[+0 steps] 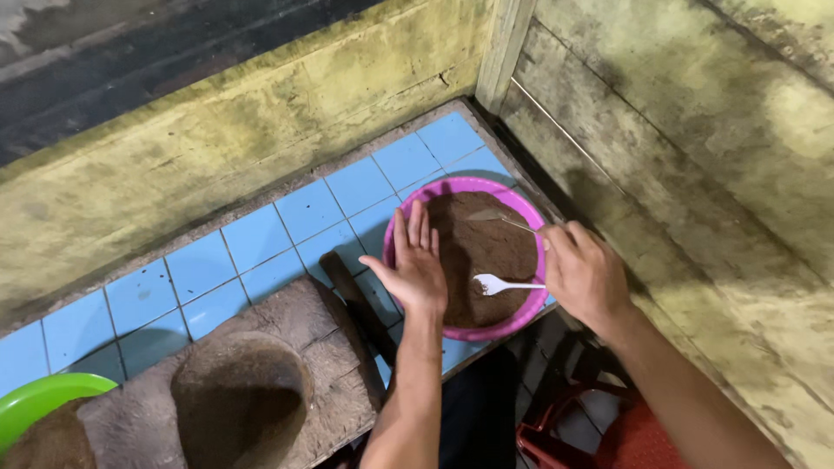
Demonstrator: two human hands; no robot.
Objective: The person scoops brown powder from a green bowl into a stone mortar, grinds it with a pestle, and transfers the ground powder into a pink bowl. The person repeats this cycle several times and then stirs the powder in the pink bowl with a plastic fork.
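Your left hand [417, 260] rests flat, fingers spread, on the pink bowl [521, 208] of brown powder. Your right hand [584, 274] pinches two spoons [508, 284] over it. A stone mortar [239, 404] sits left of the bowl.

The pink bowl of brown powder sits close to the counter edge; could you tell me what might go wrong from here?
1. The pink bowl overhangs the tiled counter edge, so a push from the left hand could tip it.
2. The right hand holds two spoons; the white spoon could flick brown powder out.
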